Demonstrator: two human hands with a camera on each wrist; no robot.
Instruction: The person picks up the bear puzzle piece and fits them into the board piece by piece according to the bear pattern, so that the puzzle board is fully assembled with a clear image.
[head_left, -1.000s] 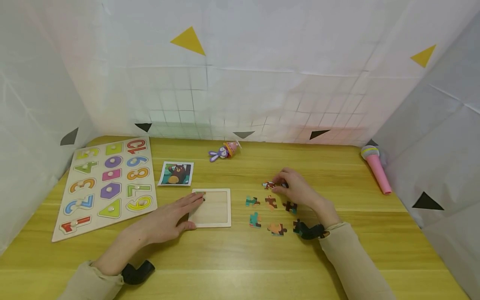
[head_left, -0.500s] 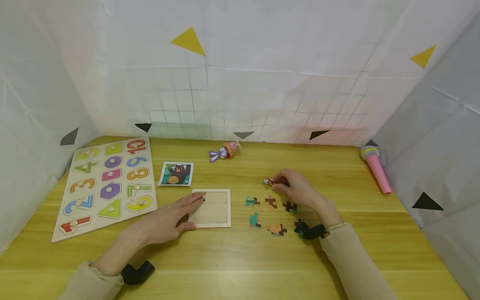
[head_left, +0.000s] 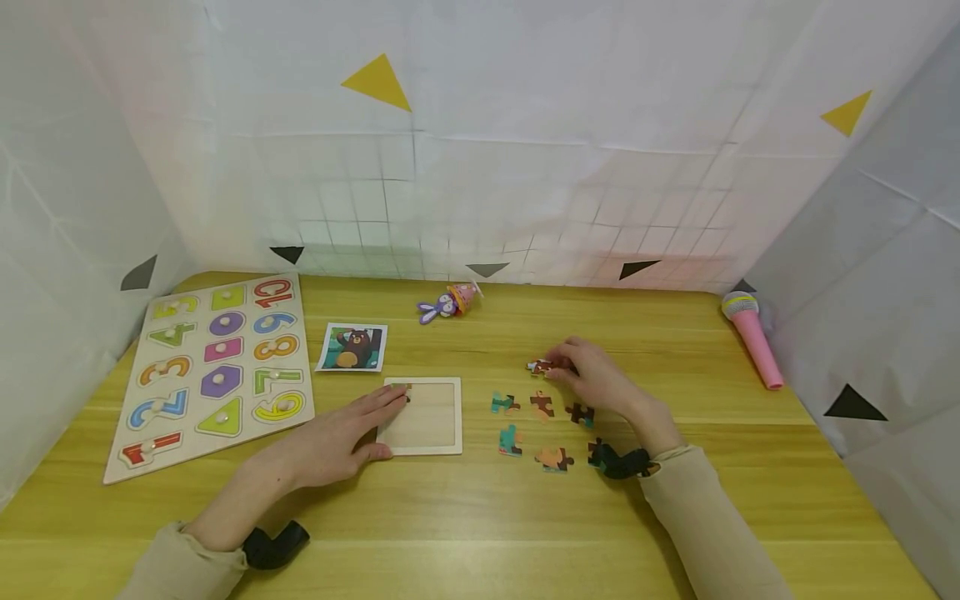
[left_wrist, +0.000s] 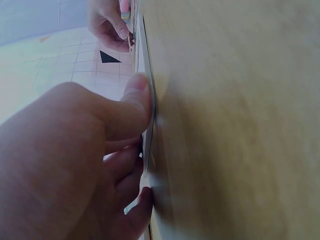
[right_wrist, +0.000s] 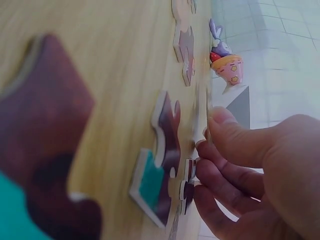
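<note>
Left of the frame's centre I keep the left hand (head_left: 337, 437) flat, fingers extended, hiding part of the wooden tray's (head_left: 458, 417) left rim; right of centre, the right hand (head_left: 596, 379) pinches a puzzle piece (head_left: 538, 367), visible end pointing left, far end covered, long axis unclear.

The wooden frame (head_left: 459, 417) is partly covered by the left hand (head_left: 337, 437), the pinched piece (head_left: 537, 367) by the right hand (head_left: 600, 379); in the right wrist view, the nearest piece (right_wrist: 47, 110) is cut off.
</note>
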